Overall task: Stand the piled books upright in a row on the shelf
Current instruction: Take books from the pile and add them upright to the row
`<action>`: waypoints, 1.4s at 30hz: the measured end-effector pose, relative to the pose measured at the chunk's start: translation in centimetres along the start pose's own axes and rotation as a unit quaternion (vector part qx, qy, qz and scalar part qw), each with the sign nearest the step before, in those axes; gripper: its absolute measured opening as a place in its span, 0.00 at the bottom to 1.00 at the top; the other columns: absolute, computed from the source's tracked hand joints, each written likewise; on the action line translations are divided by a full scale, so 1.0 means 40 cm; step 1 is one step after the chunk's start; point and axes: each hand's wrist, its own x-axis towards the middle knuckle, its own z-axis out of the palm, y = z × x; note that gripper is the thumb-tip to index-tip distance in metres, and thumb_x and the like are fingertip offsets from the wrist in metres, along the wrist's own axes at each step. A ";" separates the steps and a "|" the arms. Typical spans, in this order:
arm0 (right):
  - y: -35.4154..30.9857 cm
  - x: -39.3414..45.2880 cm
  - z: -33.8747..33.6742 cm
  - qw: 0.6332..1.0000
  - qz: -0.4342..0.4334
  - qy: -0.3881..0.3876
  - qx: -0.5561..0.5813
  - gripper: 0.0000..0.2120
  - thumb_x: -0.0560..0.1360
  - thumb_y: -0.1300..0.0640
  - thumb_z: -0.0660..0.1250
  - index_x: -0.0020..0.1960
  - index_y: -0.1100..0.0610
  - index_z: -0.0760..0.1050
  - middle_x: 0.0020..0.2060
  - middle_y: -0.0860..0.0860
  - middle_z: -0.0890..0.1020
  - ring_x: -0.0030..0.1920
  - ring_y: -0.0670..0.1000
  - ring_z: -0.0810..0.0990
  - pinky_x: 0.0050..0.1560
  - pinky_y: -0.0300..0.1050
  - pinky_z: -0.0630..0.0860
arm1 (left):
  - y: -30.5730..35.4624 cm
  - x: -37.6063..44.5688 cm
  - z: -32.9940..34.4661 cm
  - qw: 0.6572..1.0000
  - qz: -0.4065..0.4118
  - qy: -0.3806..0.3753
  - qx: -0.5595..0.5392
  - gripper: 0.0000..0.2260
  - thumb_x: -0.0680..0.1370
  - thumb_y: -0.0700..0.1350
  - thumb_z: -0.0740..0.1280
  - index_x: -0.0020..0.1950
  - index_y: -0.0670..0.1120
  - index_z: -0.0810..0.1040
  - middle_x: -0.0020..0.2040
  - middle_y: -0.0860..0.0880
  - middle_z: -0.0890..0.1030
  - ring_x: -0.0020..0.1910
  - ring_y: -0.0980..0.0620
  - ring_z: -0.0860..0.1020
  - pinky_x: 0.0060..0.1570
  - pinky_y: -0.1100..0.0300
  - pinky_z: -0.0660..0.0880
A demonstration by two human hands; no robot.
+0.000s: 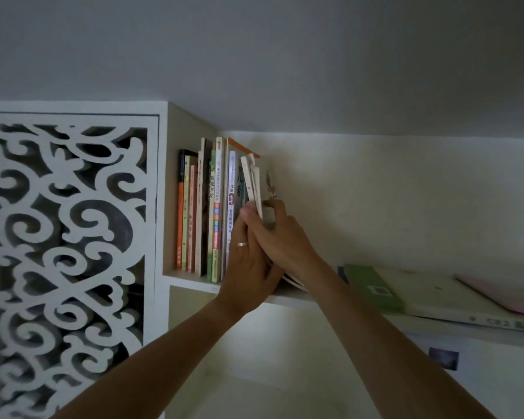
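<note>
The fingers of the right hand curl around a few thin books, with the thumb on the near side and the other fingers on the far side. These books lean a little to the left, against the upright row. The left hand lies with rather straight fingers along the near face of the same books, at the end of the row. It seems to press and steady them, not to grip them.

To do this step well, I would push the bottom edges fully onto the shelf and bring the tops upright, so the thin books stand close against the row. Thin books bend and slide easily, so the left hand should keep the row tight until they stand by themselves.

Further right on the shelf, the pile of flat books waits, with a green cover on its left side.
</note>
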 end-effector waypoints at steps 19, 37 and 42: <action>0.196 -0.032 0.018 0.982 -0.060 -0.054 -0.171 0.30 0.86 0.48 0.51 0.84 0.48 0.45 0.81 0.57 0.58 0.76 0.61 0.64 0.73 0.60 0.66 | -0.020 0.071 0.000 0.981 0.006 0.150 0.119 0.31 0.82 0.46 0.63 0.81 0.35 0.58 0.78 0.33 0.62 0.77 0.37 0.65 0.75 0.41 0.66; 0.142 -0.140 -0.231 0.948 0.020 -0.058 -0.311 0.15 0.79 0.51 0.66 0.61 0.57 0.80 0.57 0.58 0.80 0.58 0.60 0.80 0.56 0.53 0.79 | 0.180 0.104 0.099 0.982 0.014 0.107 0.152 0.26 0.71 0.39 0.61 0.70 0.40 0.76 0.74 0.34 0.69 0.75 0.34 0.67 0.75 0.39 0.66; 0.186 -0.203 -0.359 0.876 0.175 -0.102 -0.437 0.34 0.79 0.30 0.55 0.69 0.55 0.74 0.64 0.59 0.75 0.64 0.61 0.74 0.64 0.55 0.73 | 0.202 0.073 0.149 0.995 0.018 -0.096 0.007 0.08 0.79 0.42 0.65 0.55 0.43 0.81 0.56 0.44 0.80 0.52 0.44 0.80 0.53 0.47 0.79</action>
